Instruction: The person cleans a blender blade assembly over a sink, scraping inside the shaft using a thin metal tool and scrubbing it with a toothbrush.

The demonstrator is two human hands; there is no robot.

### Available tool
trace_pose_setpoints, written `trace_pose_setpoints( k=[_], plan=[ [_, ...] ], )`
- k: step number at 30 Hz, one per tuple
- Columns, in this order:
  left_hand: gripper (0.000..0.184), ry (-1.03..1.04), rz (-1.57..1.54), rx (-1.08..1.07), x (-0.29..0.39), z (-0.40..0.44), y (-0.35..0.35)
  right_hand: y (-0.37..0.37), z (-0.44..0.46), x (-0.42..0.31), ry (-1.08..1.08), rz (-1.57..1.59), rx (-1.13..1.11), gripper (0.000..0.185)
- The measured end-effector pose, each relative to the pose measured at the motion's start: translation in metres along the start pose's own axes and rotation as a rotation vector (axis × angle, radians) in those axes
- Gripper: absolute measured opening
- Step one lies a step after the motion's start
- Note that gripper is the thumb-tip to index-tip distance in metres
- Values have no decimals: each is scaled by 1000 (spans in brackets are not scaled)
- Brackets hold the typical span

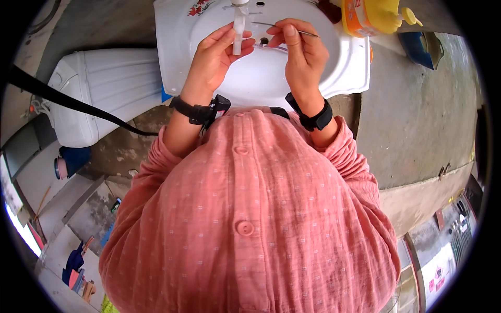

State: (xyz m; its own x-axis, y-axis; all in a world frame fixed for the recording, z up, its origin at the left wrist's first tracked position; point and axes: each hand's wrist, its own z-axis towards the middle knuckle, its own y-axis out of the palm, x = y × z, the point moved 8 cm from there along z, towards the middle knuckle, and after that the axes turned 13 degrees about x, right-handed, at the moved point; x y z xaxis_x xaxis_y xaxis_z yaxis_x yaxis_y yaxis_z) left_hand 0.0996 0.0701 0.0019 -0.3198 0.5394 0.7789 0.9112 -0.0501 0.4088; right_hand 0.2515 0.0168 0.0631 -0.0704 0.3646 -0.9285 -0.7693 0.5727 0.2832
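My left hand (213,58) is over the washbasin (250,86), its fingers closed around a narrow, whitish translucent tube-like piece (238,46). The piece stands in line with the white tap spout (240,2), and I cannot tell whether water runs onto it. To its right, my right hand (305,52) pinches a thin dark metal rod (266,24) between thumb and fingers. The rod's tip points left at the piece, with a small gap showing. Below both hands lies the drain hole (264,40), and a thin pinkish strip, partly covered, is near it.
A yellow pump bottle (373,15) stands at the basin's right rim, with a blue container (421,49) farther right. On the left is a white ribbed washing machine (112,94). A black strap (83,104) crosses in front of it. Grey concrete (417,120) extends right.
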Motion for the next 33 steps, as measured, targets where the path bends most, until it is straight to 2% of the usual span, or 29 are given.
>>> trace_pose_setpoints(
  k=[6,11,14,15,17,18,20,22,24,29,33],
  plan=[
    [32,84,-29,-51,7,8,9,14,-9,-12,-163,-183,-133,7],
    [32,165,43,-25,15,10,13,19,-12,-22,-498,-403,-162,8],
    [32,158,32,21,15,12,12,24,-15,-24,-515,-485,-200,6],
    [31,154,36,26,13,12,11,25,-15,-24,-515,-486,-199,6],
    [31,149,41,30,11,12,10,14,-7,3,-13,-204,-125,9],
    [31,172,72,49,11,12,7,13,-8,3,-12,-204,-124,9],
    [32,202,100,72,13,13,2,-3,-3,12,170,31,43,16],
    [34,236,330,144,12,12,-8,-9,-4,7,152,-38,54,19],
    [34,236,316,154,10,11,-10,-13,-5,4,83,-135,44,19],
    [34,165,283,128,6,-3,-2,-5,-9,-2,24,-130,9,12],
    [33,119,213,40,4,-16,7,3,-10,-14,-145,-214,-53,6]
  ],
)
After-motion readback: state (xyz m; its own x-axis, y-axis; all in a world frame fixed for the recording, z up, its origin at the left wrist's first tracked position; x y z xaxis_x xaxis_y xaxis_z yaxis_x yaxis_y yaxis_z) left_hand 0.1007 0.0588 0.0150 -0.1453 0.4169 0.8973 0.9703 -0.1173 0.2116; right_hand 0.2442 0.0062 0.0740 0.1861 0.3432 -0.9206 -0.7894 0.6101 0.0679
